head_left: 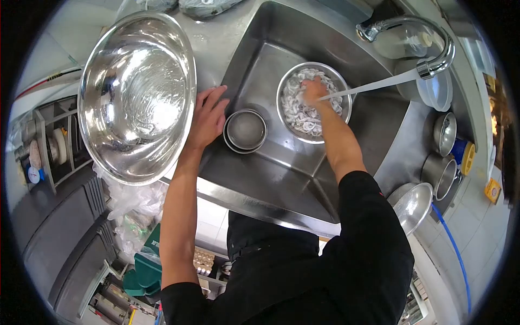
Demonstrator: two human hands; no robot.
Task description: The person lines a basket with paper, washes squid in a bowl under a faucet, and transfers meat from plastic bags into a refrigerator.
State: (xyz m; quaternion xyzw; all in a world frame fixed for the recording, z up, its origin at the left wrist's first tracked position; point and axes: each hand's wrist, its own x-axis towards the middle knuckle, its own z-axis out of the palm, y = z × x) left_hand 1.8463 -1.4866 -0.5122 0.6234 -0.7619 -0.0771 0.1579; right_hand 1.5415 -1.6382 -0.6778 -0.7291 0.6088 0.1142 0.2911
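Observation:
My right hand (313, 93) is down in a steel bowl (281, 111) in the sink, among many whitish pieces that look like sliced squid (310, 125). Motion smears it, and the pieces partly cover its fingers. A stream of water (374, 86) runs from the curved faucet (441, 59) to the bowl, meeting my right hand near the wrist. My left hand (207, 120) lies with fingers stretched out at the sink's left edge, holding nothing. Right beside it is the rim of a large, shiny steel bowl (108, 146), tilted on the counter.
Two small round steel containers (245, 130), one inside the other, sit on the sink (287, 189) floor near my left hand. Steel pots (437, 173), a strainer-like bowl (414, 208) and a clear plastic tub (436, 89) line the right side. A blue hose (455, 249) hangs there.

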